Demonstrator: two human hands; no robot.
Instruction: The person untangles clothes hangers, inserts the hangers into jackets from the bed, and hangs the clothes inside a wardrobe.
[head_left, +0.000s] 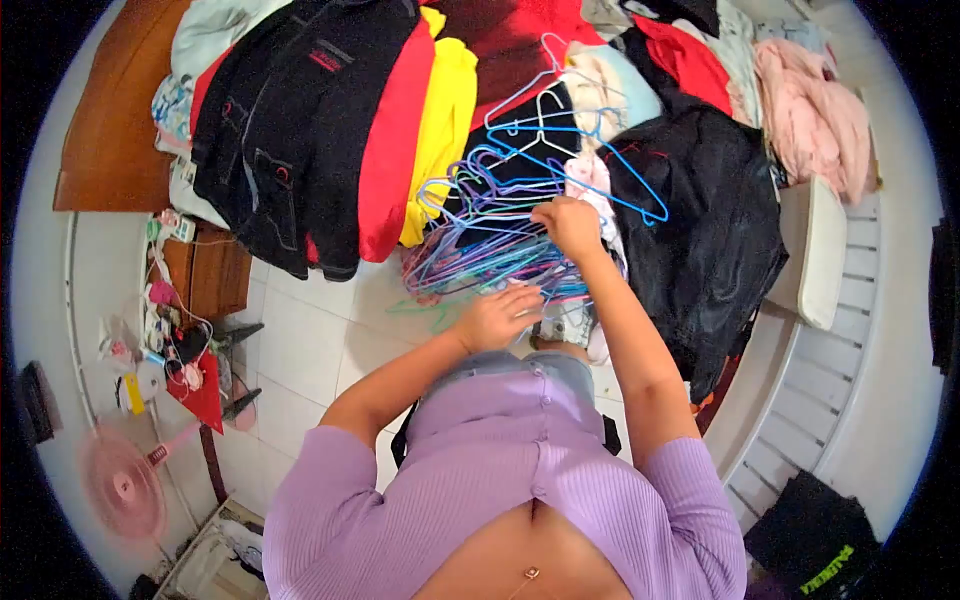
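Many hangers point(492, 262) lie bunched before you between clothes point(690, 215); your right hand point(570, 228) pinches one, while your left hand point(500, 315) is at the near edge, its grip impossible to tell.

Blurred pink fan point(124, 487), red cloth point(562, 20) cut off, left hand point(502, 318) perhaps touching hangers point(490, 262), contact unclear
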